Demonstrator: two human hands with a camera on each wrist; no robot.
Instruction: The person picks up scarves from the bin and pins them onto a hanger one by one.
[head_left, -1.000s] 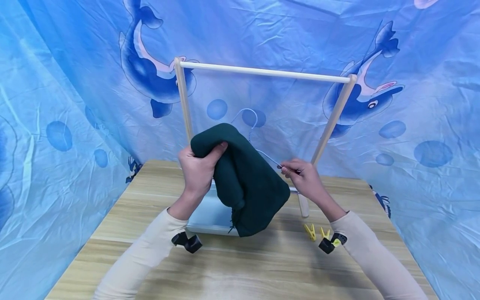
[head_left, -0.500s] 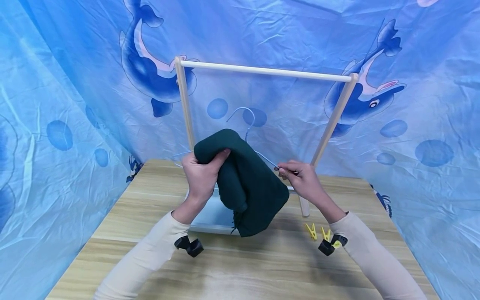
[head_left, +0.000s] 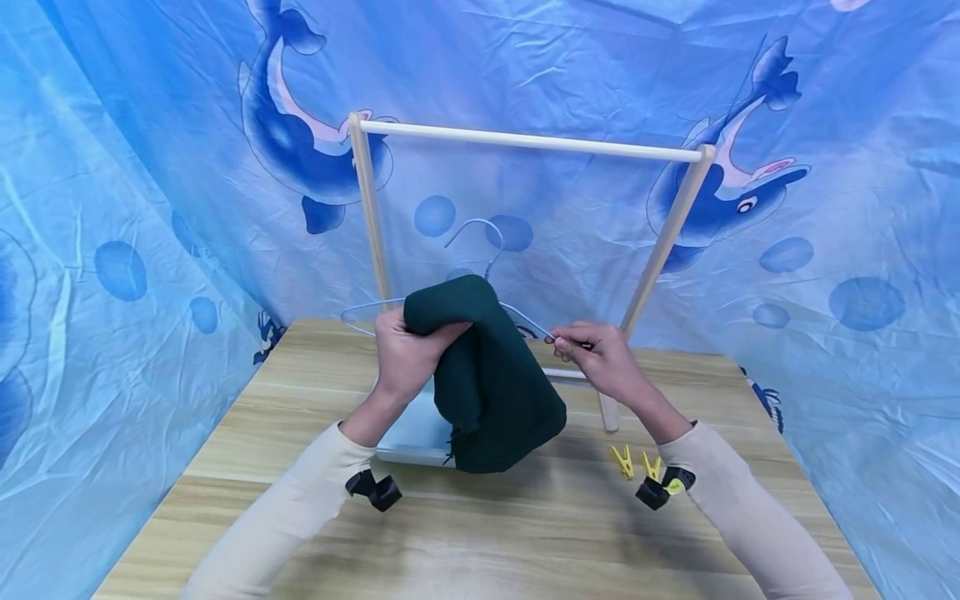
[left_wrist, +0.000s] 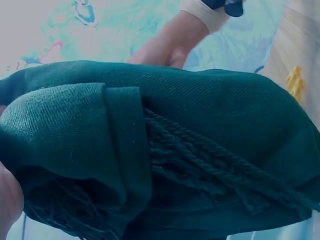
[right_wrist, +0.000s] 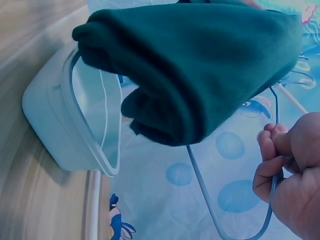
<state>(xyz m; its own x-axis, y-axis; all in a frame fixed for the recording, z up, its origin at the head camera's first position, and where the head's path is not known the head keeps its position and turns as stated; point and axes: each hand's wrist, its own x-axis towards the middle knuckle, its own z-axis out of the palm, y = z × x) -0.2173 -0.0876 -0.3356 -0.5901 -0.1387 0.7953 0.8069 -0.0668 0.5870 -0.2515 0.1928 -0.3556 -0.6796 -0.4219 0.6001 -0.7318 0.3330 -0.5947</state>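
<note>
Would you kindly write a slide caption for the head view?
Left hand grips a folded green cloth; right hand pinches a hanger before a rack.

The cloth (head_left: pixel 513 387) is before the hanger (head_left: pixel 526 317), bin (right_wrist: pixel 47 117) and rack (head_left: pixel 532 142), left of the pegs (head_left: pixel 626 470).

Your cloth (head_left: pixel 504 383) is plain dark green. Behind it you see a pale blue hanger (head_left: pixel 527 317), a white bar (head_left: pixel 529 141) and a blue backdrop (head_left: pixel 577 67) patterned with dolphins and round spots; below it, a light-blue basin (right_wrist: pixel 47 120) and tan wood-grain table (head_left: pixel 480 533); right of it, yellow clothespins (head_left: pixel 626 471).
</note>
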